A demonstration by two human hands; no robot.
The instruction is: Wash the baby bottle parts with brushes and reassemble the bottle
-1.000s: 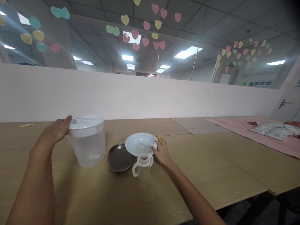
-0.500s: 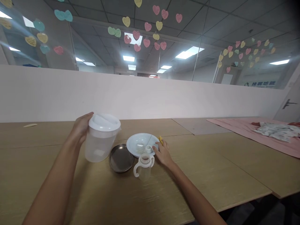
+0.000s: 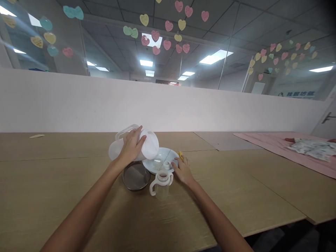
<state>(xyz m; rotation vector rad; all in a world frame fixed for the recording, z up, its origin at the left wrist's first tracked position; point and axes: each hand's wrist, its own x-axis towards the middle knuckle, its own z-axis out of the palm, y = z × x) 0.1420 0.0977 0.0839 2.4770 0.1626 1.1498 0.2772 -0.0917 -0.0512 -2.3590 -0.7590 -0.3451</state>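
Note:
My left hand (image 3: pixel 132 145) is closed around a translucent plastic pitcher (image 3: pixel 115 149) with a white lid and a handle. The pitcher is tipped on its side, its lid toward the white bowl (image 3: pixel 148 165). At the bowl's right rim my right hand (image 3: pixel 183 171) is closed, thumb over the edge. A small yellow item (image 3: pixel 180 155) shows just behind these fingers; its kind is unclear. Inside the bowl lie a small white ring-like part (image 3: pixel 167 165) and a clear piece (image 3: pixel 157 162). In front stands a clear baby bottle (image 3: pixel 162 189) with white handles, its top uncovered.
A round dark metal plate (image 3: pixel 136 176) lies left of the bottle on the wooden table (image 3: pixel 236 196). Along the back runs a white wall (image 3: pixel 183 108). To the right, a pink cloth (image 3: pixel 262 143) carries a patterned garment (image 3: pixel 312 148).
My left hand has swung the pitcher rightward and tipped it from upright onto its side, toward the bowl. My right hand stays at the bowl's rim.

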